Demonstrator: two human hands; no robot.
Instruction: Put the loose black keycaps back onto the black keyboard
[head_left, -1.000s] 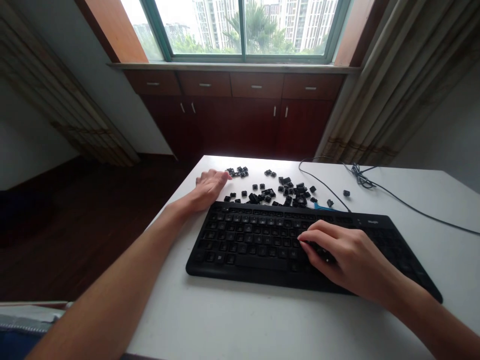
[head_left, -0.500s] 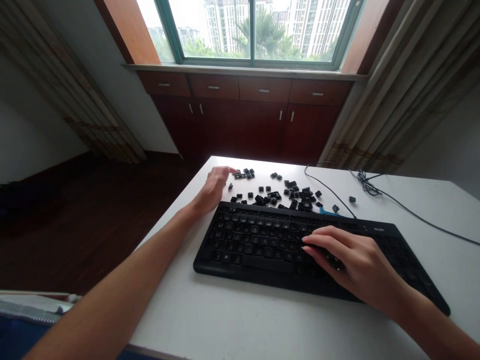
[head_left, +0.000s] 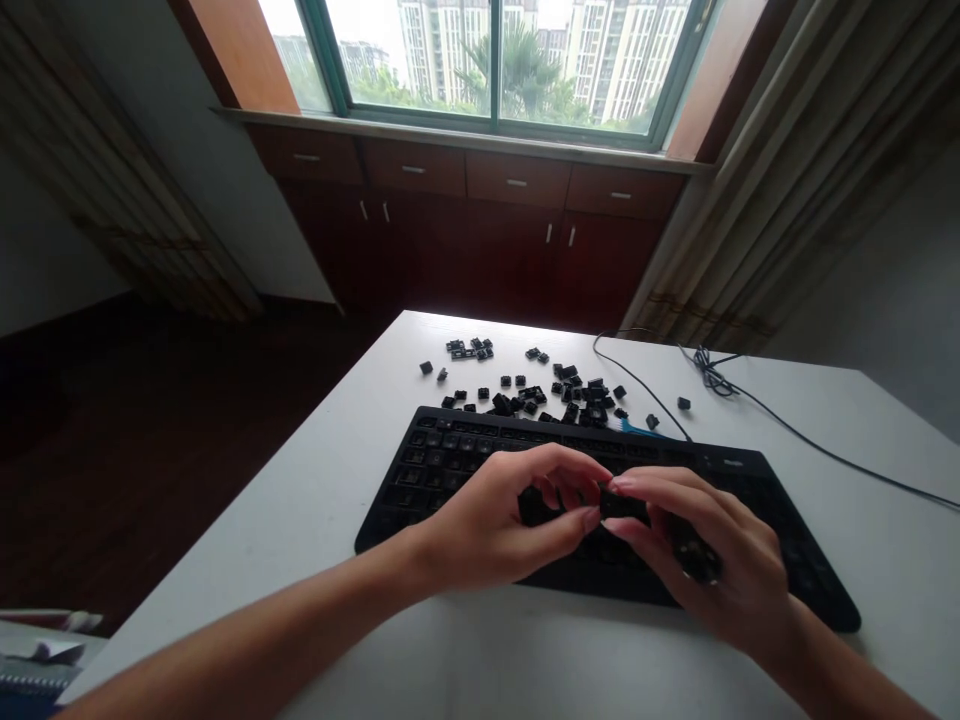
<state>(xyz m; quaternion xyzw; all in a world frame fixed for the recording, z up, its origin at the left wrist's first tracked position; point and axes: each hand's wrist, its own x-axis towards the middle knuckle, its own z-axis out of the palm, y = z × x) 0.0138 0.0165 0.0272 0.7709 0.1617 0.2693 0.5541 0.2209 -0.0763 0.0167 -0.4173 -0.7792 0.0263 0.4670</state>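
- Left forearm enters from the near left and reaches right across the white table (head_left: 262,530); left hand (head_left: 499,520) is above the black keyboard (head_left: 442,470), thumb and fingers curled toward the right hand, spacing narrow. Whether it grips anything: cannot tell.
- Right forearm enters from the near right; right hand (head_left: 720,545) is bent over the keyboard, thumb and fingers pinching a small dark piece (head_left: 624,503) at the left hand's fingertips.
- A dark object with shiny spots (head_left: 697,560) sits under the right hand's curled fingers; its form is mostly hidden.
- Keyboard lies across the table beneath both hands, some key positions dark and hard to read.
- Loose black keycaps (head_left: 592,400) are scattered beyond its far edge, two apart at far left. A blue tool (head_left: 641,430) is among those right of centre.
- Cable (head_left: 825,455) runs on the far right, partly bundled.
- Red-brown cabinet (head_left: 465,240) beyond: drawers and doors closed, contents hidden.
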